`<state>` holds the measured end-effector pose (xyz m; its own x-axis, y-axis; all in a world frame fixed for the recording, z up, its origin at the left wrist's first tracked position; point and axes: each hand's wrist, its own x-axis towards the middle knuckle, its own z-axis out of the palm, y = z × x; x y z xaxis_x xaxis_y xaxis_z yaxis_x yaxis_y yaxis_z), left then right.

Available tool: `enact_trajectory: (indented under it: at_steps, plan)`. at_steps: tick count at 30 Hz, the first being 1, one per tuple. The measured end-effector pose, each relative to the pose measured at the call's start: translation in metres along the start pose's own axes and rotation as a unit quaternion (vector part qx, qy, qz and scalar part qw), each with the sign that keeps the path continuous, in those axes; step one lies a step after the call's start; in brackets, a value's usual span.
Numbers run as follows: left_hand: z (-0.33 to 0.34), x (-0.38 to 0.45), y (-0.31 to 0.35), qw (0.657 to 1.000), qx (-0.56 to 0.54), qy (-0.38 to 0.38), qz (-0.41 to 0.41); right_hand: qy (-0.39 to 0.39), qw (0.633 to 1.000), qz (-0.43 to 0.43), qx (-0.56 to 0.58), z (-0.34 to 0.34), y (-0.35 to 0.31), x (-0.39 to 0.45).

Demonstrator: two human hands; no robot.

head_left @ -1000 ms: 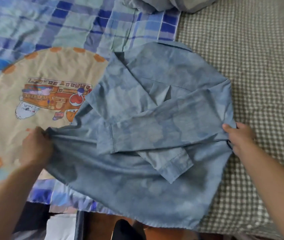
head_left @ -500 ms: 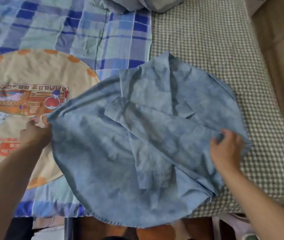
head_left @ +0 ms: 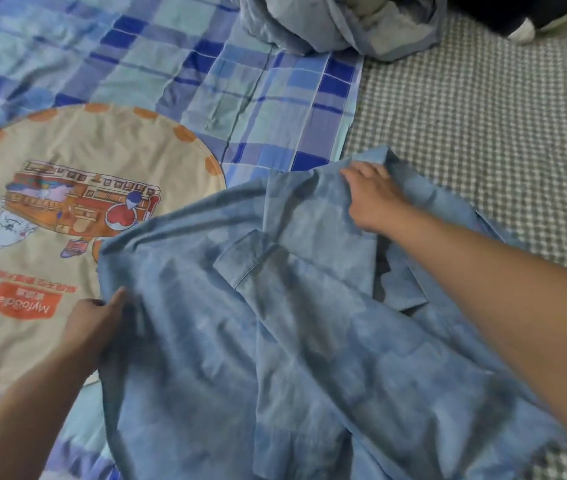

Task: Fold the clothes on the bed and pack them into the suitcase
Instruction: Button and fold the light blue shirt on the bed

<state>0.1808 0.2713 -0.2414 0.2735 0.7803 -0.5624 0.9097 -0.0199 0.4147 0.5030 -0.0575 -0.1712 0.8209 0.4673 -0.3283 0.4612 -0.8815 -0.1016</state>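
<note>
A light blue denim shirt (head_left: 292, 323) lies spread over the near part of the bed, its sleeves folded in across its body. My left hand (head_left: 96, 322) grips the shirt's left edge, fingers curled into the cloth. My right hand (head_left: 373, 194) holds the far edge of the shirt near the checked sheet, with the fingers pinching a fold of fabric. No suitcase is in view.
A blue plaid bedspread (head_left: 205, 74) covers the left of the bed, with a beige round cartoon print (head_left: 50, 202) on it. A grey checked sheet (head_left: 482, 133) covers the right. A bundle of blue-grey bedding (head_left: 344, 26) lies at the far edge.
Both hands have carried the shirt's lower part forward over the rest. My right hand has moved from the shirt's right side to its far edge. The camera has tilted toward the bed.
</note>
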Motion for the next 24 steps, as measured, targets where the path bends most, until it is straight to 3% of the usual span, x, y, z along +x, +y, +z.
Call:
enact_trajectory:
  at_steps: [3,6,9,12,16,19,22,24]
  plan:
    - [0.001,-0.004,-0.002,0.989,-0.096,-0.081,-0.072,-0.017,0.997,-0.037,-0.065,0.004,0.004,0.057]
    - [-0.004,-0.011,-0.001,0.979,-0.17,-0.081,-0.084,-0.036,0.993,-0.059,-0.101,0.006,0.007,0.087]
    - [-0.018,-0.018,0.008,0.984,-0.168,-0.036,-0.047,-0.047,0.977,-0.133,-0.159,-0.005,0.01,0.097]
    - [-0.045,0.006,0.044,0.997,-0.068,0.026,0.021,0.032,0.976,-0.143,-0.16,-0.025,0.009,0.114]
    - [-0.075,0.057,0.129,0.97,0.027,0.207,0.122,0.185,0.979,-0.039,-0.083,-0.04,-0.001,0.142]
    - [-0.053,0.043,0.154,0.946,0.074,0.26,0.18,0.184,0.983,0.002,-0.008,-0.013,-0.014,0.113]
    - [0.004,-0.007,0.08,0.936,0.162,0.196,0.243,0.202,0.975,-0.067,0.058,0.037,-0.035,0.011]
    - [0.036,-0.056,-0.004,0.948,0.228,0.119,0.186,0.208,0.967,-0.085,0.117,0.07,-0.044,-0.086]
